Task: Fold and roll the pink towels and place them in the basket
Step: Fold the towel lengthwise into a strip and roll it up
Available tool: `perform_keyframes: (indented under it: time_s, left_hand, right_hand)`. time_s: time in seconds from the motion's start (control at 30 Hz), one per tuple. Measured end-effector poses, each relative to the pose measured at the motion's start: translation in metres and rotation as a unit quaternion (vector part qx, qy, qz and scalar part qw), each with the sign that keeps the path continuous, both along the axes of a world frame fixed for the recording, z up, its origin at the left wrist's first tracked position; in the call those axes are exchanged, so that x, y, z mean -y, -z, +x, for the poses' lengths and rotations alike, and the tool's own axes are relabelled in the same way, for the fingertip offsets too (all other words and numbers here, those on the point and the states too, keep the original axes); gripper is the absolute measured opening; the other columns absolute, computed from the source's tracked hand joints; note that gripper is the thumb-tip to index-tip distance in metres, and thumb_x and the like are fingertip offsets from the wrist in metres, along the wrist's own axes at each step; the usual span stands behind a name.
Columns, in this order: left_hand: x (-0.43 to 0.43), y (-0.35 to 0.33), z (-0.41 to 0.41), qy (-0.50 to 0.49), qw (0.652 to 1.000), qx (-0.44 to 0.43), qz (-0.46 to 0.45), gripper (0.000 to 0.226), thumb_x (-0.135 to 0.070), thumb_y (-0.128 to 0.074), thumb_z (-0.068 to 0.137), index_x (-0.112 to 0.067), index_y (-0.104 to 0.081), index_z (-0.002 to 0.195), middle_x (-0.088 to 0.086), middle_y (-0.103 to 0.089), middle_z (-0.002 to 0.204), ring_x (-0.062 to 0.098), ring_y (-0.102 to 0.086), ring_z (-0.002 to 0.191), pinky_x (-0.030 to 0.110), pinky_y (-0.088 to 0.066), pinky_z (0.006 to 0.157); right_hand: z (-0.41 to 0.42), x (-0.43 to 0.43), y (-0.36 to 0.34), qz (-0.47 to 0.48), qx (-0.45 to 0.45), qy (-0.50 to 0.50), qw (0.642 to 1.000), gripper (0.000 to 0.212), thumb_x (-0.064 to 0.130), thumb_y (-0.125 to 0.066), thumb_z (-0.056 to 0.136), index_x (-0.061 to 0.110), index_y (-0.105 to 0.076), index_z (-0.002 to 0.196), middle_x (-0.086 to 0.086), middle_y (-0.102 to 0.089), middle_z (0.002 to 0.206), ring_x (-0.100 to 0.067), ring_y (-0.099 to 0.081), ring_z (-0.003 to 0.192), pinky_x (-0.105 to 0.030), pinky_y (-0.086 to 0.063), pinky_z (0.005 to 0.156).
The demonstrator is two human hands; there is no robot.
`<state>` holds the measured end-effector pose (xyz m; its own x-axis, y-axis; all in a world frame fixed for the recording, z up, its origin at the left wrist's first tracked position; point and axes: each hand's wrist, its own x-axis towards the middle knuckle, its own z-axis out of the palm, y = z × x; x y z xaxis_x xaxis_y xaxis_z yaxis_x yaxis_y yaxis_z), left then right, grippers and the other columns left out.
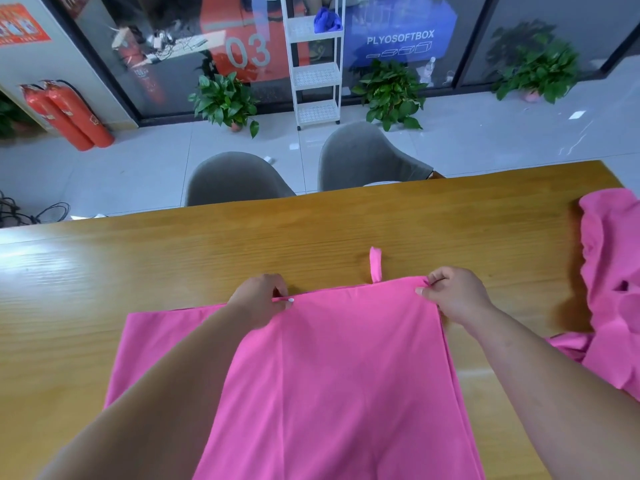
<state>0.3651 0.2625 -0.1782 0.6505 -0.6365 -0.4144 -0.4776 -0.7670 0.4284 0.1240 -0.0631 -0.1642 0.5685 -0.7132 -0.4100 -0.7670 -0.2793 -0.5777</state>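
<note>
- Office-type room, long wooden table [173, 258], two grey chairs [235, 178] tucked in at 12 o'clock, potted plants [225, 98] on the floor beyond.
- The pink towel [339, 368] lies flat right in front of the person, one layer folded over the other, with a single layer poking out at 9 o'clock.
- Left hand [261, 299] pinches the far edge and right hand [453, 294] pinches the far corner at 1 o'clock. Both are clamped on cloth, I'd guess to square the edges up so the roll comes out even.
- The hanging loop [375, 265] sticks out at 12 o'clock.
- More pink towels [613, 271] are heaped at 3 o'clock, probably parked there within easy reach.
- No basket in view.
</note>
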Motion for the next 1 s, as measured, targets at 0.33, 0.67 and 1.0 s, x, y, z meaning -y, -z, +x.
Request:
perform_keyframes:
  time_s: [0.33, 0.67, 1.0]
  left_hand:
    - [-0.021, -0.048, -0.002, -0.037, 0.988, -0.023, -0.149, 0.034, -0.052, -0.086, 0.083, -0.031, -0.059, 0.086, -0.004, -0.067, 0.064, 0.009, -0.05, 0.056, 0.032, -0.039, 0.057]
    - [-0.044, -0.064, -0.016, -0.007, 0.981, -0.061, -0.183, 0.025, -0.009, -0.07, 0.097, -0.035, -0.067, 0.097, -0.017, -0.074, 0.092, 0.003, -0.066, 0.088, 0.021, -0.047, 0.08]
    - [-0.051, -0.068, -0.013, -0.04, 0.975, -0.083, -0.202, 0.031, -0.008, -0.065, 0.102, -0.034, -0.083, 0.103, -0.03, -0.075, 0.107, -0.009, -0.065, 0.109, 0.011, -0.045, 0.095]
  right_hand:
    - [-0.013, 0.004, -0.025, 0.02, 0.071, -0.003, 0.997, 0.017, 0.039, -0.085, 0.087, 0.028, -0.077, 0.097, 0.009, -0.08, 0.092, -0.014, -0.075, 0.088, -0.042, -0.061, 0.086]
    - [-0.014, -0.009, -0.061, 0.021, 0.066, -0.032, 0.997, 0.008, 0.033, -0.079, 0.094, 0.027, -0.074, 0.096, 0.006, -0.08, 0.09, -0.018, -0.076, 0.079, -0.043, -0.061, 0.083]
    - [-0.016, -0.014, -0.116, 0.214, 0.162, -0.052, 0.962, 0.015, 0.014, -0.078, 0.091, 0.008, -0.073, 0.103, -0.008, -0.079, 0.091, -0.016, -0.072, 0.079, -0.038, -0.064, 0.083]
